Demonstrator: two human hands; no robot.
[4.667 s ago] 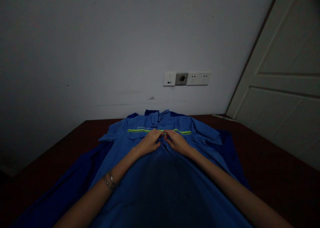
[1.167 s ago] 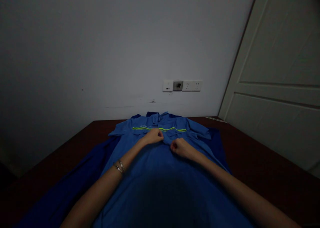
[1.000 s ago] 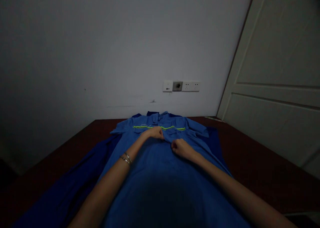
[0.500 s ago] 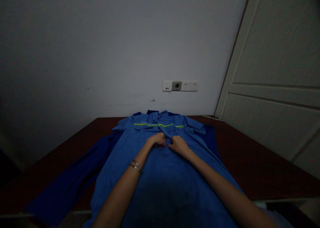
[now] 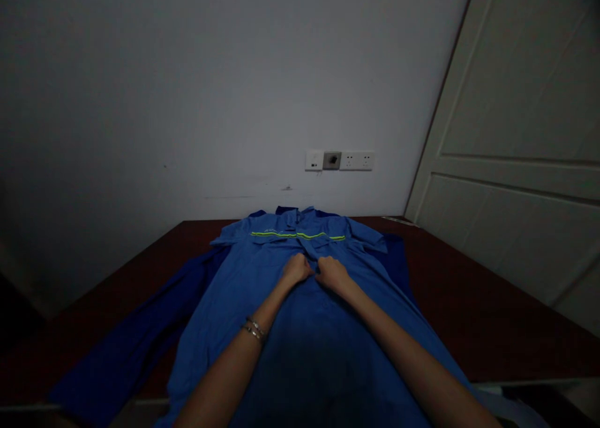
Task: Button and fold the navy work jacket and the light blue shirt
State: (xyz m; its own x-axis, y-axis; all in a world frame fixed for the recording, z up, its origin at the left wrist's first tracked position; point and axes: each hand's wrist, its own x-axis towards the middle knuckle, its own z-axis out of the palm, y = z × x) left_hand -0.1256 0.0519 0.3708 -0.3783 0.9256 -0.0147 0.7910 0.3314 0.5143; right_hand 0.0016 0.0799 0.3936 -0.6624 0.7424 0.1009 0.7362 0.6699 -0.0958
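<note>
A light blue short-sleeved work shirt (image 5: pixel 262 278) with a yellow-green stripe across the chest lies spread out, collar toward the wall. Beneath it a darker blue long-sleeved garment (image 5: pixel 154 315) shows at both sides. My left hand (image 5: pixel 297 269), with bracelets at the wrist, is closed on the shirt's front placket below the stripe. Close beside it on the right, my right hand (image 5: pixel 332 273) pinches the same front edge. The fingertips of both hands are mostly hidden, and any button between them is too small to make out.
The garments lie on a dark red-brown table (image 5: pixel 462 303) pushed against a grey wall (image 5: pixel 210 103). Sockets and switches (image 5: pixel 339 160) sit low on the wall. A pale panelled door (image 5: pixel 515 128) stands at the right. The light is dim.
My left hand has turned over slightly, its back now more upward and its fingers closer to the right hand. My right hand has barely moved. The shirt lies as before.
</note>
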